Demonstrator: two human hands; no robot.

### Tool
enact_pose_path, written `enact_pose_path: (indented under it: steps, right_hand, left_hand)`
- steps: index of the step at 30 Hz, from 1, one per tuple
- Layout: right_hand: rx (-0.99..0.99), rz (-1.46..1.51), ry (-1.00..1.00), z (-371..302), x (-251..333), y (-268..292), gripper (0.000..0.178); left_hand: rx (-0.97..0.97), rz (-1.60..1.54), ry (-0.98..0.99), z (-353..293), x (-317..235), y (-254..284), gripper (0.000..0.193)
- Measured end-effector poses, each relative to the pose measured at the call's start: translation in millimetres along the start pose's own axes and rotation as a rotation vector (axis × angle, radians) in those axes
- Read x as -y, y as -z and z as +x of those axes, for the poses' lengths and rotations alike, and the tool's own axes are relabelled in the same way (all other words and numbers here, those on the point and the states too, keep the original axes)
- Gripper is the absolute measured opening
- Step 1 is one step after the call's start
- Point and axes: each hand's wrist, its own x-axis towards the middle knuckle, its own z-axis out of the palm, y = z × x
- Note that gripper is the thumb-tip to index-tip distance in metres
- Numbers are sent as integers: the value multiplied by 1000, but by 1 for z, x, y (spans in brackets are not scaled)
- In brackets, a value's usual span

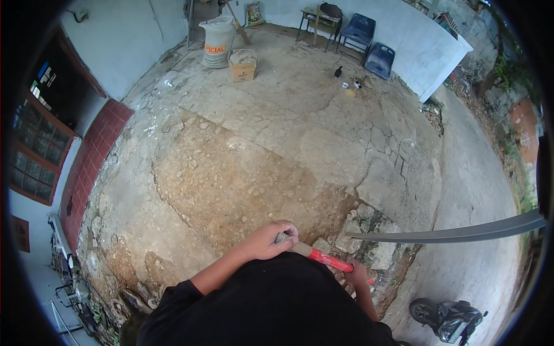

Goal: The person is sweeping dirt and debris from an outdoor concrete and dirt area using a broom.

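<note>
Wooden tool handle, red-banded midway, tan at its butt; left hand clenched around butt, right hand gripping red section.

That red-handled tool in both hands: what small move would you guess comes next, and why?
Probably a swing down onto the broken patch of ground. The left hand grips the end of the tool handle, the right hand holds lower on it, and its long dark head is raised at the right.

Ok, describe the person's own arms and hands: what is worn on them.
Both hands are bare, with no gloves. The left hand leads back along a bare forearm to a short black sleeve ending near the elbow. The right hand and forearm are bare too; no watch or rings show.
</note>
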Motion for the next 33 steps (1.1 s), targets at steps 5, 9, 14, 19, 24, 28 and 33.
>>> enact_pose_path:
  steps: [5, 9, 14, 19, 24, 28, 33]
  right_hand:
    - [-100, 93, -122, 29, 9, 30, 16]
    - [-241, 193, -257, 55, 15, 32, 18]
    - [-270, 297, -426, 101, -7, 22, 19]
    - [-267, 413, -571, 166, -29, 15, 18]
    - [-204, 494, -676, 237, -33, 34, 30]
    - [-152, 516, -690, 288, -35, 54, 31]
    - [-160, 584, -768, 319, -51, 70, 32]
  left_hand:
    - [292, 130, -225, 133, -22, 37, 23]
    - [408, 108, -302, 233, -37, 35, 22]
    - [629, 130, -323, 351, -42, -2, 21]
    - [753, 421, -235, 465, -45, -13, 31]
    - [744, 643, -208, 568, -50, -9, 38]
    - [696, 390, -173, 625, -40, -13, 28]
    - [908, 293, -130, 717, -47, -53, 27]
